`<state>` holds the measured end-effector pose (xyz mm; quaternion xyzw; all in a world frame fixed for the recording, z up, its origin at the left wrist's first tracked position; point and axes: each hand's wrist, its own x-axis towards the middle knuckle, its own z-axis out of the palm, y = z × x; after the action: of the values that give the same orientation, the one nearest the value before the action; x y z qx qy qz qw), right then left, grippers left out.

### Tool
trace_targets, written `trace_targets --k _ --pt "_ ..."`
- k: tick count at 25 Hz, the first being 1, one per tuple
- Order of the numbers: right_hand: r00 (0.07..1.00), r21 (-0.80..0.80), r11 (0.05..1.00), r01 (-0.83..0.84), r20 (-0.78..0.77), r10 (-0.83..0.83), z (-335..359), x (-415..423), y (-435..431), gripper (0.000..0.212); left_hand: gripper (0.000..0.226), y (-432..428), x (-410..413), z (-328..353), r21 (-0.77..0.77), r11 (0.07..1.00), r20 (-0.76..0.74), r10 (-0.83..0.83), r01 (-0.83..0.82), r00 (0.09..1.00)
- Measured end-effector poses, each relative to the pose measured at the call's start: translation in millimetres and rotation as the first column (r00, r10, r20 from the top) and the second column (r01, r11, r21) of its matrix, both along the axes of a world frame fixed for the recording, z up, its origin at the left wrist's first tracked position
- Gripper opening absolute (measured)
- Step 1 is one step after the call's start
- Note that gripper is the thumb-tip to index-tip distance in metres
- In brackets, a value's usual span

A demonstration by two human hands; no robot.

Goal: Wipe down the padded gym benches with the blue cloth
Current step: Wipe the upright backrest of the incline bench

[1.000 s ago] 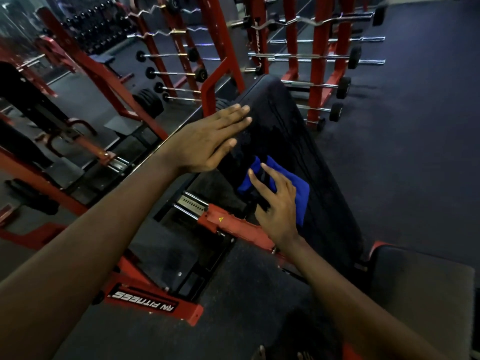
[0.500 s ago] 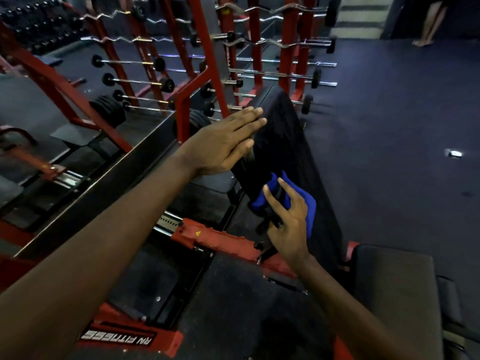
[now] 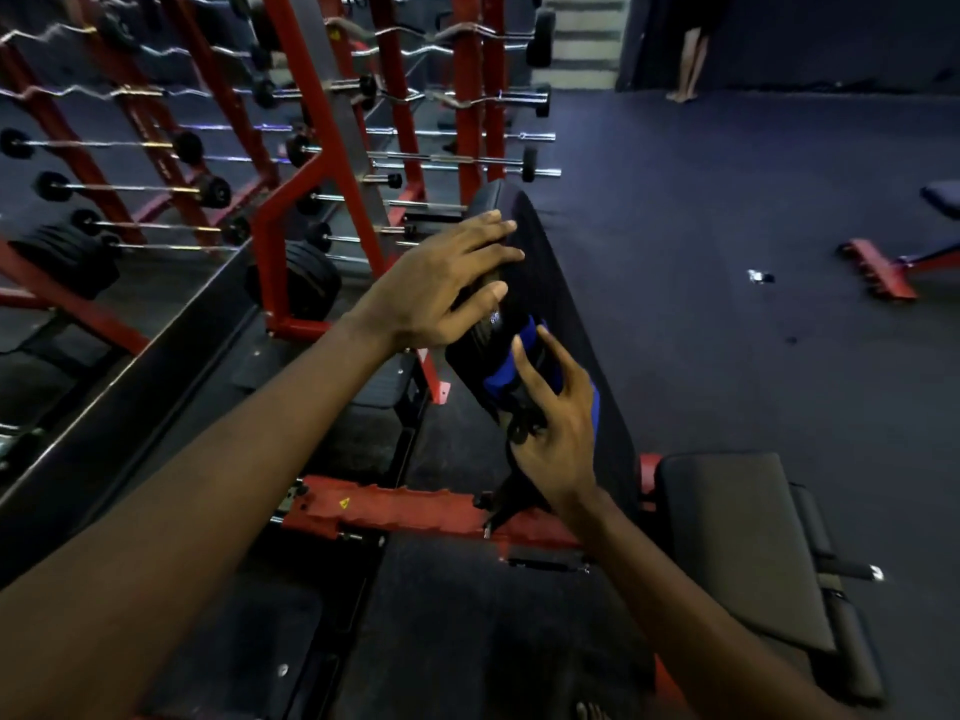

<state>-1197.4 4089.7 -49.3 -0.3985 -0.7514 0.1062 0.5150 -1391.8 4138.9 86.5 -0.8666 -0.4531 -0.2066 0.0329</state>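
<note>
Left hand (image 3: 447,283) lay flat, fingers straight and apart, against the upper side edge of the inclined padded surface (image 3: 571,314). I judged it a brace, so the pad would not shift under wiping. Right hand (image 3: 558,433) pressed the blue cloth (image 3: 497,374) onto the pad's lower side edge, fingers spread and only slightly bent, not clenched. Blue showed past the hand on both sides. The cloth sat low on the pad, above the red frame (image 3: 395,506).

Count: two hands, one cloth, two pads on this bench (back pad, seat pad (image 3: 737,553)), one second bench (image 3: 940,197) partly in view far right, and one bystander's legs (image 3: 691,59). Racked barbells (image 3: 467,161) were too blurred to count.
</note>
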Motion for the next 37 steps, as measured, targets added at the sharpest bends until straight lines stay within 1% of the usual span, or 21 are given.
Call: trace_targets --k 2,3,6,7,8,10,11,13,14,18,20,23,25,27,29,31,33,35,37 --pt "1.0 0.063 0.998 0.018 0.005 -0.018 10 -8 7 0.093 0.051 2 -1 -1 -0.004 1.0 0.025 -0.022 0.022 0.999" --pt "1.0 0.07 0.997 0.018 0.019 -0.019 8 -7 7 0.096 0.05 3 -1 -2 -0.007 1.0 0.036 -0.026 0.026 0.999" --pt "0.998 0.029 0.999 0.034 0.054 -0.035 -19 6 1 0.114 0.048 3 -1 -4 -0.01 1.0 0.065 -0.026 0.026 0.998" --pt "0.997 0.021 0.998 0.054 0.056 -0.055 -25 7 -4 0.113 0.048 3 0 -4 -0.011 1.0 0.072 -0.027 0.028 0.997" --pt "0.997 0.024 0.998 0.064 0.049 -0.065 -25 5 -8 0.106 0.048 2 0 -5 -0.015 0.999 0.08 -0.027 0.028 0.996" --pt "0.999 0.038 0.998 0.045 0.007 -0.046 -7 -6 -6 0.084 0.048 2 1 -5 -0.026 0.999 0.096 -0.026 0.029 0.995" --pt "0.999 0.051 0.998 0.035 -0.007 -0.035 5 -12 -1 0.08 0.049 2 1 -5 -0.031 0.999 0.102 -0.026 0.029 0.994" --pt "0.999 0.078 0.996 0.035 0.0 -0.035 22 -18 6 0.082 0.049 2 2 -5 -0.037 0.999 0.116 -0.022 0.026 0.993" --pt "0.999 0.083 0.996 0.036 0.01 -0.037 20 -16 7 0.084 0.049 1 2 -5 -0.037 0.999 0.122 -0.02 0.024 0.992" --pt "0.999 0.056 0.998 -0.043 0.035 0.041 -7 6 0 0.071 0.049 -4 3 -4 -0.023 1.0 0.126 0.008 -0.006 0.992" --pt "0.998 -0.002 0.998 -0.056 -0.015 0.056 -6 8 4 0.07 0.051 -5 4 -2 -0.01 1.0 0.109 0.027 -0.026 0.994" --pt "0.982 -0.117 0.989 -0.086 -0.18 0.064 2 2 10 0.069 0.054 -11 6 -10 0.053 0.989 0.093 0.13 -0.135 0.987" --pt "0.963 -0.152 0.979 -0.135 -0.251 0.094 5 1 23 0.058 0.056 -20 8 -20 0.053 0.971 0.149 0.221 -0.231 0.964" --pt "0.942 -0.192 0.956 -0.221 -0.296 0.158 21 1 45 0.048 0.058 -26 13 -26 0.022 0.96 0.208 0.269 -0.279 0.94" --pt "0.934 -0.215 0.934 -0.285 -0.281 0.22 51 -2 74 0.042 0.057 -27 15 -26 0.016 0.955 0.211 0.286 -0.296 0.935" --pt "0.941 -0.276 0.907 -0.319 -0.206 0.268 88 -8 101 0.034 0.055 -28 16 -22 0.02 0.949 0.185 0.304 -0.313 0.934" --pt "0.945 -0.314 0.892 -0.325 -0.14 0.295 105 -12 118 0.036 0.055 -28 18 -19 0.044 0.936 0.156 0.34 -0.35 0.927" --pt "0.94 -0.283 0.898 -0.338 -0.148 0.307 104 -9 124 0.03 0.057 -34 25 -21 0.052 0.89 0.158 0.441 -0.453 0.884" --pt "0.929 -0.233 0.902 -0.363 -0.163 0.332 91 -2 128 0.028 0.06 -46 37 -27 0.002 0.835 0.19 0.54 -0.551 0.82"
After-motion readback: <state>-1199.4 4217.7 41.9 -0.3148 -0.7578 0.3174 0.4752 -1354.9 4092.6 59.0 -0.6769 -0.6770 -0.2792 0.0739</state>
